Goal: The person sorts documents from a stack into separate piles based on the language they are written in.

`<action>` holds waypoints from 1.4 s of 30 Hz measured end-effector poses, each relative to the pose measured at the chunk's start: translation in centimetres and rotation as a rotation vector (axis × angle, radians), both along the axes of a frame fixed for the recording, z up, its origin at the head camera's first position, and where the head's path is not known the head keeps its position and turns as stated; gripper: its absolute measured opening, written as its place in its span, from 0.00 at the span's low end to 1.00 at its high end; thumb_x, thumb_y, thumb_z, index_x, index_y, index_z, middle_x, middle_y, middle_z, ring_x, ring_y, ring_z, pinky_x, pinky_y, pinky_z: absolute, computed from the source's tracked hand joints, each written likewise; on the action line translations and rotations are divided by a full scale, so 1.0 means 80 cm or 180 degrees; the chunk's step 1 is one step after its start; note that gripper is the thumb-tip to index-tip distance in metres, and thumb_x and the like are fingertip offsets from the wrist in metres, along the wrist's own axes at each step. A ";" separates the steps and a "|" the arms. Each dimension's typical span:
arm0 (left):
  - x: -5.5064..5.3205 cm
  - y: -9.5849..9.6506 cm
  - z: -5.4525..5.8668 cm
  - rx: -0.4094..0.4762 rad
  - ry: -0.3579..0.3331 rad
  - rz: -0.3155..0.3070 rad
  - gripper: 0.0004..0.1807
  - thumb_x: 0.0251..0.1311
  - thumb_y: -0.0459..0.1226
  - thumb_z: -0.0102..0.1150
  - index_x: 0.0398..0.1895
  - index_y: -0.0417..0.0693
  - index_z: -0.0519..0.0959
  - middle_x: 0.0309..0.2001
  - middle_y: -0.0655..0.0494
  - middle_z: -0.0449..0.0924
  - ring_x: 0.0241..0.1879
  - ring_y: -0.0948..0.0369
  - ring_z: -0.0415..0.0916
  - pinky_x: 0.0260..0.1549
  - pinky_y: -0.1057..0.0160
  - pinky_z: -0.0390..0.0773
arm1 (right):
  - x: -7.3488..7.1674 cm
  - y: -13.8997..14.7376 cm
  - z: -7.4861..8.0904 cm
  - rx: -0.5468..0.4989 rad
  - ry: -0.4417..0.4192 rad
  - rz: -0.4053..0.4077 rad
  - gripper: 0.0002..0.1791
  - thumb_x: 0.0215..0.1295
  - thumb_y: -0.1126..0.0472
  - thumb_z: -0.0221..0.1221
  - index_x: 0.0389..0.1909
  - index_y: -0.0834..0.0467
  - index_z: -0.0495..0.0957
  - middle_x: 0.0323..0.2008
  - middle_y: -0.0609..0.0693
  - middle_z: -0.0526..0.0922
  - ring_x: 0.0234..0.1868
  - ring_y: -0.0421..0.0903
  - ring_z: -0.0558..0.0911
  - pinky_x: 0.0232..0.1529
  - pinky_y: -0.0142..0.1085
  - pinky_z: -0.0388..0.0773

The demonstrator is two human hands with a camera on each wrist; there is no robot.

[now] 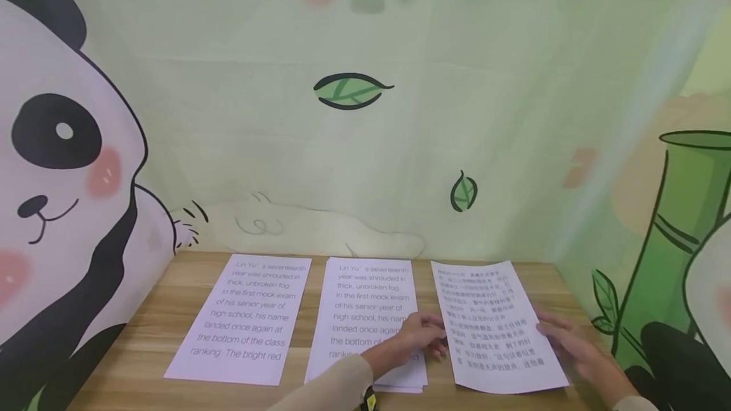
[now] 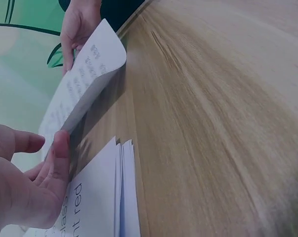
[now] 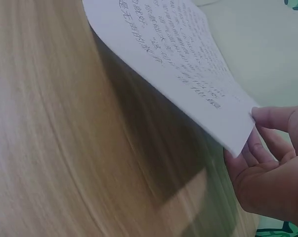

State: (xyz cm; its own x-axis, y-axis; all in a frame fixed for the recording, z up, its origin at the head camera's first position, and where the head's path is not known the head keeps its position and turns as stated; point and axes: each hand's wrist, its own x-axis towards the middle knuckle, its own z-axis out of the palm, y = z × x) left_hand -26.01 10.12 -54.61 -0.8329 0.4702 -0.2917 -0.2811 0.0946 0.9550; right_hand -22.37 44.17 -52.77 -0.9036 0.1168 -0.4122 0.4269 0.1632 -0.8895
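Note:
A white sheet of paper (image 1: pixel 491 328) printed with lines of Chinese characters is raised off the wooden table, bowed, with a shadow below it. My right hand (image 1: pixel 577 341) pinches its right edge, thumb above and fingers underneath, as the right wrist view shows (image 3: pixel 272 163). At the sheet's left edge, my left hand (image 1: pixel 414 338) holds it between thumb and fingers; the exact contact is partly hidden. Under the left forearm lies a stack of English-printed sheets (image 1: pixel 365 309), its edges slightly uneven. The left wrist view shows the stack's layered corner (image 2: pixel 124 187) beside the left hand (image 2: pixel 35 182).
Another English-printed sheet (image 1: pixel 240 319) lies flat to the left of the stack. The wooden table (image 1: pixel 143 335) ends at a pale green cloth backdrop (image 1: pixel 240 113) with a printed panda, leaves and bamboo.

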 end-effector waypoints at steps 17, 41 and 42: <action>-0.005 -0.016 0.009 -0.0259 0.0184 -0.0362 0.20 0.65 0.33 0.60 0.60 0.35 0.77 0.39 0.36 0.88 0.37 0.49 0.89 0.40 0.57 0.88 | 0.009 0.037 0.001 0.0027 0.0259 0.0416 0.38 0.78 0.58 0.52 0.72 0.81 0.48 0.60 0.66 0.81 0.48 0.34 0.84 0.56 0.37 0.84; -0.030 -0.182 0.028 -0.0957 0.0695 0.0171 0.16 0.67 0.33 0.58 0.55 0.36 0.81 0.43 0.45 0.87 0.37 0.54 0.87 0.40 0.57 0.87 | -0.005 -0.046 0.025 -0.0154 0.0153 0.1212 0.33 0.78 0.60 0.52 0.72 0.78 0.56 0.62 0.68 0.80 0.58 0.51 0.86 0.59 0.43 0.83; -0.030 -0.191 0.028 -0.0976 0.0695 0.0196 0.16 0.68 0.34 0.58 0.55 0.36 0.81 0.43 0.44 0.87 0.38 0.54 0.87 0.40 0.57 0.86 | -0.006 -0.052 0.026 -0.0180 0.0148 0.1230 0.33 0.78 0.60 0.52 0.72 0.78 0.56 0.62 0.67 0.80 0.58 0.51 0.85 0.59 0.43 0.83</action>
